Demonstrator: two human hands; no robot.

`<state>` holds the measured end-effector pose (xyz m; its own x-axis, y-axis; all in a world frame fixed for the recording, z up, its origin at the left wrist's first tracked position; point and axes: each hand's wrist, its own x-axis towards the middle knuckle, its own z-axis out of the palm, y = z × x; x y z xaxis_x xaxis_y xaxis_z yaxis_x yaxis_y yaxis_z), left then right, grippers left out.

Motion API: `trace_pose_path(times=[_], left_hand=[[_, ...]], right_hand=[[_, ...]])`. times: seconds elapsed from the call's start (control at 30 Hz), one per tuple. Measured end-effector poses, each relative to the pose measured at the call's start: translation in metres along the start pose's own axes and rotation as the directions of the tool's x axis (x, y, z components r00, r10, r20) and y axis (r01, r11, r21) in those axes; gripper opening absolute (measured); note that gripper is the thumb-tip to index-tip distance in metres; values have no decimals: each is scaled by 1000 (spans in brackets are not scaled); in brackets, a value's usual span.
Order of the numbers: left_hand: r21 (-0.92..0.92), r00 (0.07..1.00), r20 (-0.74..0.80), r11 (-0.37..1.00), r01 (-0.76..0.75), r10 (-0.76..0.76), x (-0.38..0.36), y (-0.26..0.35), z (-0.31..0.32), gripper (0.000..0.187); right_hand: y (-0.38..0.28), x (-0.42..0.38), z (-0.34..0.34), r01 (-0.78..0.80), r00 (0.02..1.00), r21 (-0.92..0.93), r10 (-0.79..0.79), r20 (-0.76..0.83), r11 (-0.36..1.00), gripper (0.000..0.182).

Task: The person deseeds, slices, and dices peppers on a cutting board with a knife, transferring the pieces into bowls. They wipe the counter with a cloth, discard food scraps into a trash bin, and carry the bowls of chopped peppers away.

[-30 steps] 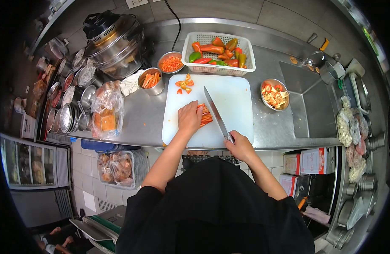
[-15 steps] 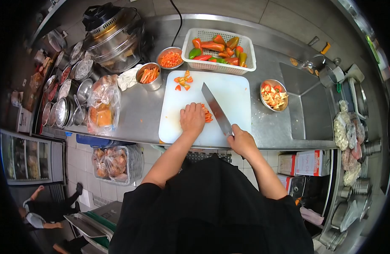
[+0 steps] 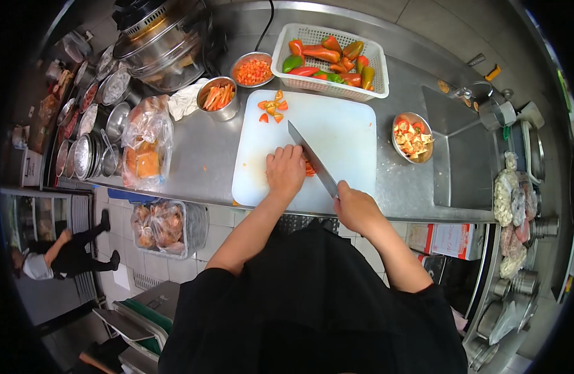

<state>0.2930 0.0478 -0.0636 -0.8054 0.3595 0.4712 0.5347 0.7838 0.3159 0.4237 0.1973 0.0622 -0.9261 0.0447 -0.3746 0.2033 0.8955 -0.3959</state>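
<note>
My right hand [image 3: 356, 207] grips the handle of a large kitchen knife [image 3: 318, 166], its blade slanting up and left over the white cutting board [image 3: 346, 137]. My left hand [image 3: 285, 171] is closed, fingers together and curled, pressing on cut red pepper strips [image 3: 310, 169]. Most of the strips are hidden under the fingers and behind the blade, which lies close beside the fingertips. At the board's upper left lie several small red-orange pepper pieces [image 3: 272, 108].
A white basket [image 3: 384, 87] of whole peppers stands behind the board. Bowls of diced pepper [image 3: 254, 71], pepper strips [image 3: 218, 97] and pepper trimmings [image 3: 413, 138] flank it. Right is a sink [image 3: 464, 168]; left, a bagged orange food [image 3: 143, 163]. Another person [image 3: 56, 255] is at far left.
The knife blade has come closer to my left hand, covering more of the strips. My view has shifted slightly. The person at far left has moved.
</note>
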Motion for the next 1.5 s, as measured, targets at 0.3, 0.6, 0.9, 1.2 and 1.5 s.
trace_pose_path(times=[0.3,0.6,0.9,1.2,1.5], left_hand=[[-14,998,43,999,49,-49,-2,0,5,12],[-2,999,-24,999,34,-34,-2,-2,6,11],[-45,1000,3,999,26,-26,-3,-4,5,12],[-49,999,19,998,46,-45,-2,-4,4,13],[-96,983,94,981,168,-159,-4,-8,-7,9]], right_hand=[[21,62,16,30,995,161,-14,-98,986,21],[0,5,-12,19,999,-7,-18,50,1000,20],[4,54,5,48,997,10,-48,-59,999,23],[1,53,29,-23,999,121,26,-24,992,26],[7,52,27,-7,999,185,13,-33,983,28]])
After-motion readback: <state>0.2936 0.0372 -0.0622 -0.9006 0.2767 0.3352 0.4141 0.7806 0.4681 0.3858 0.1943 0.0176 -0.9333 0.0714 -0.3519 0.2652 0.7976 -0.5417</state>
